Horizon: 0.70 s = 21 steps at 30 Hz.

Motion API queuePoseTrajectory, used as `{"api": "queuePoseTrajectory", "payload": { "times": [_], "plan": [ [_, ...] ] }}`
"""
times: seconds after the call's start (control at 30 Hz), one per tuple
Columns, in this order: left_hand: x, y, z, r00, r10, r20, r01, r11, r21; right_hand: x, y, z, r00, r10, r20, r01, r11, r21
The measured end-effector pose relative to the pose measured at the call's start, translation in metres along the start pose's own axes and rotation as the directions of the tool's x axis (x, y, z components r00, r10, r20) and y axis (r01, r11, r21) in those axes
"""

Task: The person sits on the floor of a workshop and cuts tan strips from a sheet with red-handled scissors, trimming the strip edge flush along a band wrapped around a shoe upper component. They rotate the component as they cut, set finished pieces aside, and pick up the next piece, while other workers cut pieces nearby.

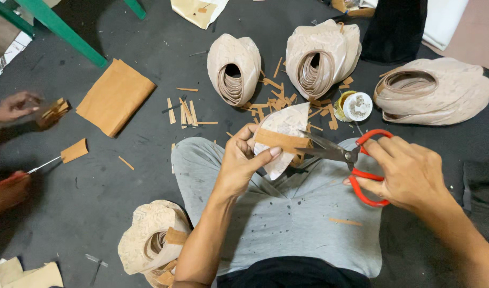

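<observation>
At the far left another person's hand [12, 105] is blurred and cut by the frame edge; it grips a small brown bundle [53, 112] I can't make out clearly. Below it a second hand [9, 193] of theirs, also blurred, holds thin scissors whose tips meet a small tan piece [74, 151]. A folded tan sheet [115, 96] lies flat on the dark floor [95, 202] near a green table leg [60, 28]. At the bottom, a cream roll of strip material [148, 242] is partly hidden behind my left forearm.

My left hand [243, 160] pinches a brown strip [281, 141] against a pale, patterned sheet [284, 125], thumb on top, fingers curled behind and out of sight. The sheet's lower part is hidden by my hand. It sits above my grey-clad knee, in the middle of the view.

Cut brown slivers [185, 112] scatter on the floor before two upright cream rolls [234, 68] [322, 56]. A small round tin with a white lid [356, 106] stands by them; its markings are too small to tell.

My right hand [410, 173] has fingers through the red handles of the scissors [343, 154], blades parted narrowly at the strip's end. A third roll [434, 92] lies on its side at the right.
</observation>
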<state>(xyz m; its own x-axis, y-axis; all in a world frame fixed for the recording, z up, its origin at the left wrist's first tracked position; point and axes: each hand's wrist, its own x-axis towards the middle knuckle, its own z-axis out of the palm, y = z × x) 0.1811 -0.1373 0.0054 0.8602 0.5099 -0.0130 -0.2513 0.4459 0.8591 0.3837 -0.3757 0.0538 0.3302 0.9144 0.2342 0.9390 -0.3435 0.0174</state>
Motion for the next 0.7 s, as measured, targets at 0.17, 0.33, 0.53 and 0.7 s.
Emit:
{"api": "queuePoseTrajectory", "payload": {
  "times": [0.17,0.33,0.53,0.7],
  "plan": [
    [0.001,-0.003,0.005,1.000,-0.010,0.029,0.011,0.999,-0.030,0.009,-0.006,-0.006,0.997,-0.070,-0.008,0.070,0.998,-0.002],
    [0.001,-0.003,0.009,1.000,0.000,0.031,-0.001,0.999,0.032,0.009,-0.006,-0.008,0.995,-0.099,-0.027,0.099,0.995,0.003],
    [0.002,0.000,0.008,1.000,-0.001,0.025,0.000,0.998,0.066,0.006,0.000,-0.002,0.993,-0.113,0.026,0.112,0.993,0.025],
    [0.001,0.000,0.006,0.998,-0.036,0.046,0.032,0.997,0.071,0.004,0.004,-0.003,0.992,-0.109,0.057,0.107,0.994,0.038]
  ]
}}
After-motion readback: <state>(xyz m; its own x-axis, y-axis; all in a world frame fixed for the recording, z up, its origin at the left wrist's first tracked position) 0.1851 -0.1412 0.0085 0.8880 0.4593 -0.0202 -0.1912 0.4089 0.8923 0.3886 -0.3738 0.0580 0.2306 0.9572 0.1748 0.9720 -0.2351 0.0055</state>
